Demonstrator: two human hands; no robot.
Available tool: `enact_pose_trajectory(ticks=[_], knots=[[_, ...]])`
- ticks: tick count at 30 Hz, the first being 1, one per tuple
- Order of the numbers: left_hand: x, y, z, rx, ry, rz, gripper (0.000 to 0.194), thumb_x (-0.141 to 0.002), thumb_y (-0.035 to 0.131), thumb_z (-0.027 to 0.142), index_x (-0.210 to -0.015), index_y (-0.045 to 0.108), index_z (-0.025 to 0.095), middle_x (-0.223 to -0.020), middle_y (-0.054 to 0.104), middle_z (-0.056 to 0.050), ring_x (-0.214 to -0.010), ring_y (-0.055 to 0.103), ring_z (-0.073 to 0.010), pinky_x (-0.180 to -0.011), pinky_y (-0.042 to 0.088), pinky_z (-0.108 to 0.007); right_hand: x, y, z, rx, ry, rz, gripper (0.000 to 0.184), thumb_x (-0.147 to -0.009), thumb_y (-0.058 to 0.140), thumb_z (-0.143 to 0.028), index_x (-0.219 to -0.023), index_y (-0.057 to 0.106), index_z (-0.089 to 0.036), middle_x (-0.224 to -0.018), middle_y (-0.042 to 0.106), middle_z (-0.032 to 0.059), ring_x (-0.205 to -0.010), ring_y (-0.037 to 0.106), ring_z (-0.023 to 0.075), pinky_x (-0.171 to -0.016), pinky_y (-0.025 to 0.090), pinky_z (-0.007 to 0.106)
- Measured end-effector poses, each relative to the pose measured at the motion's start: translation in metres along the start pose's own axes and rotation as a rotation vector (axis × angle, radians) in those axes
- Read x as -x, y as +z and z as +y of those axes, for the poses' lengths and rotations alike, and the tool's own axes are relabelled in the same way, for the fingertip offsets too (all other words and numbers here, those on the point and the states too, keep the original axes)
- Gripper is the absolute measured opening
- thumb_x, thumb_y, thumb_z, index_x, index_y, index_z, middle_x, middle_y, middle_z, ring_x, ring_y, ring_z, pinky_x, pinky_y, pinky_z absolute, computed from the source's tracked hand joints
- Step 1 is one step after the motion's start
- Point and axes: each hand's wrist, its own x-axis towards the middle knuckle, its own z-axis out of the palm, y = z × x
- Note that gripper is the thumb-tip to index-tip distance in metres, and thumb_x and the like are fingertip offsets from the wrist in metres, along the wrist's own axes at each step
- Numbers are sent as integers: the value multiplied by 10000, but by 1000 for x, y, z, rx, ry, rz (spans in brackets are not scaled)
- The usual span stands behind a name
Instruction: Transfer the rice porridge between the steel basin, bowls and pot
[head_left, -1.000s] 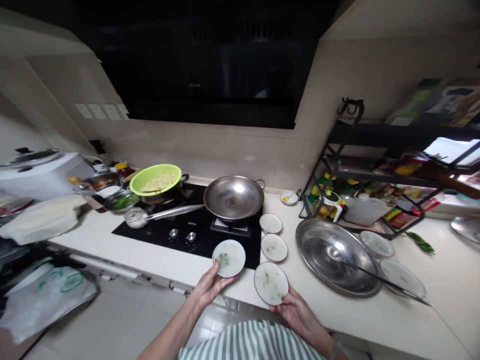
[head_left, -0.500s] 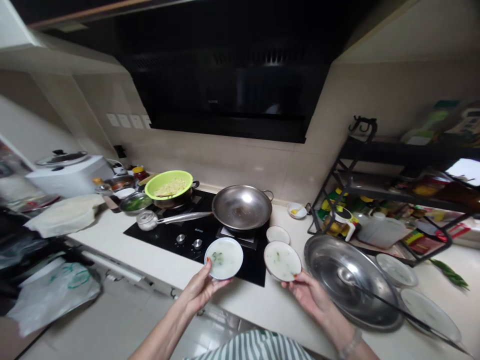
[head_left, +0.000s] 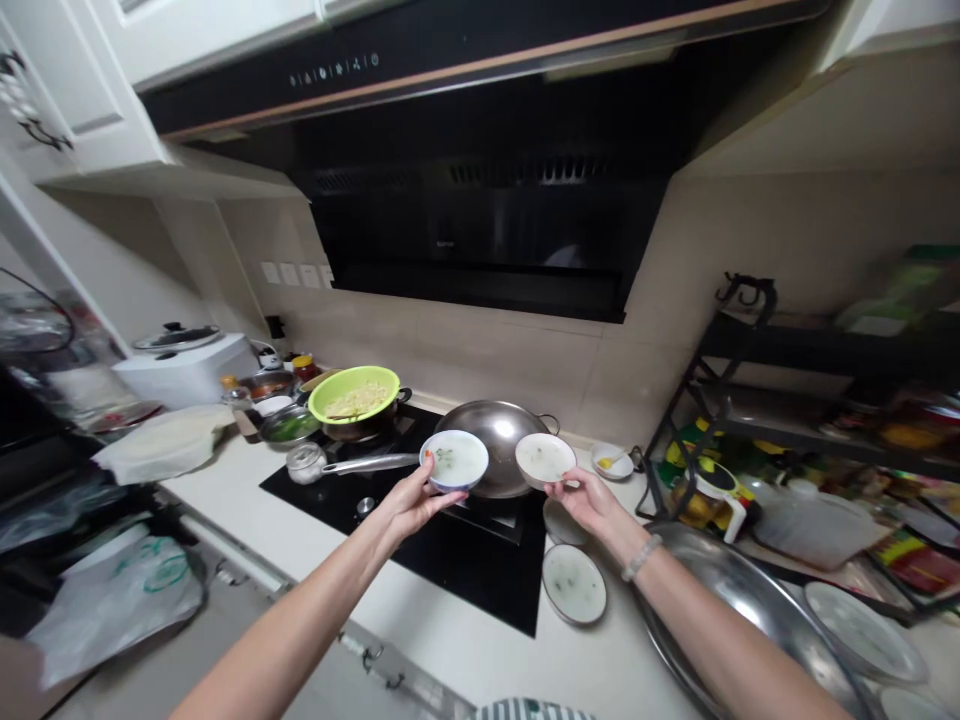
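Note:
My left hand pinches the rim and base of a bowl of pale, milky soup with green bits. In my right hand is a second, similar bowl, held by its near side. Both bowls are level, side by side and apart, in front of a steel wok on the stove, hiding much of the wok's near side. Below my right hand, two more bowls stand on the counter: a filled one and one partly hidden behind my wrist.
A large steel basin lies under my right forearm, with more soup bowls beyond it. A black rack stands right. The wok's handle points left, near a glass jar and a green colander of pale shreds.
Both hands have moved forward and up with their bowls, towards the wok. The view has tilted upward. A filled bowl on the counter now shows below my right hand.

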Motion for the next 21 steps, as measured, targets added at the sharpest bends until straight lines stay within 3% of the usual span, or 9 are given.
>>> enact_pose_trajectory(ticks=[10,17,21], knots=[[-70,9,27,-208,75,90,494,-749,712,348,-1127,530,88,-951,650,-144,-828,685,-270,-675,605,-493,-63,14,-24,189,-65,122,209,-639,562,-1,-709,491,-185,-555,499,-38,-464,517,77,-448,492,146],[-90,13,41,-378,93,110,402,-762,704,363,-1012,541,93,-798,634,-66,-697,658,-207,-639,603,-482,-85,22,-39,400,-103,159,186,-678,569,-5,-691,508,-180,-558,513,-26,-436,493,66,-437,489,149],[-98,17,48,-492,118,128,492,-698,760,386,-1026,539,92,-831,632,-86,-704,656,-204,-608,615,-433,-93,25,-44,529,-153,156,164,-690,589,-27,-749,540,-172,-587,512,-40,-443,492,55,-469,500,158]])
